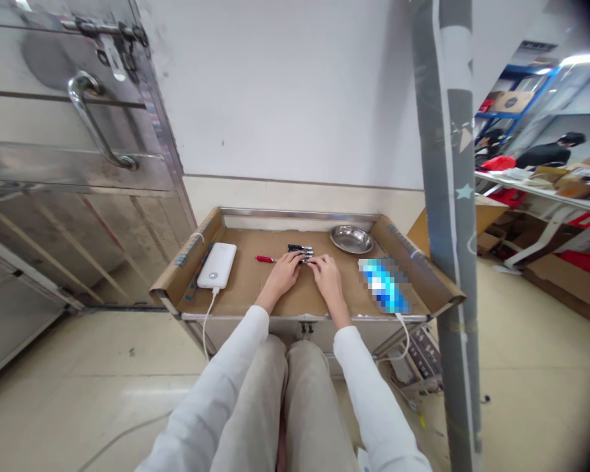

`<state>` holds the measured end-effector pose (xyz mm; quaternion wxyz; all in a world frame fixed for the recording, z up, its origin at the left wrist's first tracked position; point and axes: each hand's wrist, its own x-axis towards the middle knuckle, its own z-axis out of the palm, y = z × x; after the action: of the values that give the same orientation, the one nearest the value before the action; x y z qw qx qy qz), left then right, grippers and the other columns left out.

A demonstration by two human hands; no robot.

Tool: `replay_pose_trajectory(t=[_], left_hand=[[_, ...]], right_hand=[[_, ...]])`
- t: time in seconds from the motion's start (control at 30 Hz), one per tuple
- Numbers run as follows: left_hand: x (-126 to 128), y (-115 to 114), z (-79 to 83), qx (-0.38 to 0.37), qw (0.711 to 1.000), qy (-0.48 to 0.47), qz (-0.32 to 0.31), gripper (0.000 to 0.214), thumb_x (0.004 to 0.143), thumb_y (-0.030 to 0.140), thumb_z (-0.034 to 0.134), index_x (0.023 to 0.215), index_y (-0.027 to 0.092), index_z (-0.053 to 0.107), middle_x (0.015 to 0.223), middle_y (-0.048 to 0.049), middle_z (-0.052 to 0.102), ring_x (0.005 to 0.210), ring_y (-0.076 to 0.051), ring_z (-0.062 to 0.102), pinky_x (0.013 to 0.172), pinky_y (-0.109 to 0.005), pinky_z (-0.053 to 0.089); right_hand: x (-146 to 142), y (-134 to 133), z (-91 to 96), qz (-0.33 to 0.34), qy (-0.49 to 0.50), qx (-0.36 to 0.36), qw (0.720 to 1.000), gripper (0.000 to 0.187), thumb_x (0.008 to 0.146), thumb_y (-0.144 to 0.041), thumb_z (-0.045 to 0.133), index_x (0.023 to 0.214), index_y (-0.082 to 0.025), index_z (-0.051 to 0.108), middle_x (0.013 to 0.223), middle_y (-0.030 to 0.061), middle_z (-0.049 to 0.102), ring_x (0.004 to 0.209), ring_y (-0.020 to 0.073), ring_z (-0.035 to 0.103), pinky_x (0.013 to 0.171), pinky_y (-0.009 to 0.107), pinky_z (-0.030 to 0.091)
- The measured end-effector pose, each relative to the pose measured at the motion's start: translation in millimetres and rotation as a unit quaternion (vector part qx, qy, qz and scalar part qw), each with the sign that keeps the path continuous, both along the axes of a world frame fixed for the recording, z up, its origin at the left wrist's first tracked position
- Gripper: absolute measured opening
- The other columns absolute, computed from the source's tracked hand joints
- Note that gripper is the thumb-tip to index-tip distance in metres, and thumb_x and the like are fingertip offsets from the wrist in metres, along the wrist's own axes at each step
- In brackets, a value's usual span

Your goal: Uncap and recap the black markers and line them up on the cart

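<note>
Slim black pens with silvery ends (301, 248) lie side by side near the middle of the brown cardboard-covered tabletop (246, 278). The left hand (284, 271) and right hand (328, 276) bend over them, fingers curled; I cannot tell whether either grips one. A slim red pen (264, 259) lies beside the left hand, a round metal bowl (352, 240) beyond the right.

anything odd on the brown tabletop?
No spill or damage visible. The red pen sticks out left of the black pens, odd one out in colour and position. At right, a pixelated patch hides what's beneath.
</note>
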<state>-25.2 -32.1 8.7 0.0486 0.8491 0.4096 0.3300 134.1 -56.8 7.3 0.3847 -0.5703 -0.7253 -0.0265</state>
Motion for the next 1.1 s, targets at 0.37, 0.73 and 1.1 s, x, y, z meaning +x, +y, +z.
replay_pose_trajectory(t=[0.37, 0.73, 1.1], left_hand=[[0, 0, -0.6, 0.01, 0.997, 0.044, 0.065, 0.016, 0.09, 0.028, 0.048, 0.097, 0.017, 0.059, 0.099, -0.0069, 0.061, 0.094, -0.02, 0.053, 0.085, -0.034, 0.042], [-3, -14, 12.8, 0.052, 0.958, 0.026, 0.281, 0.023, 0.093, 0.029, 0.039, 0.101, 0.017, 0.056, 0.098, -0.0095, 0.062, 0.094, -0.025, 0.052, 0.083, -0.038, 0.041], [-3, -18, 2.4, 0.018, 0.922, 0.054, 0.383, 0.019, 0.086, 0.01, 0.035, 0.094, 0.009, 0.052, 0.097, -0.0162, 0.054, 0.096, -0.026, 0.052, 0.084, -0.037, 0.042]], right_hand=[[-3, -5, 4.9, -0.095, -0.065, -0.027, 0.993, 0.026, 0.093, -0.026, 0.04, 0.098, -0.02, 0.065, 0.089, 0.0083, 0.068, 0.084, 0.021, 0.056, 0.077, 0.032, 0.034], [-10, -4, 8.6, 0.141, 0.01, -0.048, 0.989, 0.07, 0.085, -0.019, 0.042, 0.147, -0.025, 0.01, 0.14, 0.0067, 0.045, 0.125, 0.0187, 0.045, 0.099, 0.038, 0.037], [-5, 15, -4.8, -0.02, -0.052, -0.038, 0.998, 0.038, 0.084, -0.012, 0.041, 0.114, -0.024, 0.061, 0.126, 0.0072, 0.053, 0.113, 0.0217, 0.046, 0.096, 0.037, 0.039]])
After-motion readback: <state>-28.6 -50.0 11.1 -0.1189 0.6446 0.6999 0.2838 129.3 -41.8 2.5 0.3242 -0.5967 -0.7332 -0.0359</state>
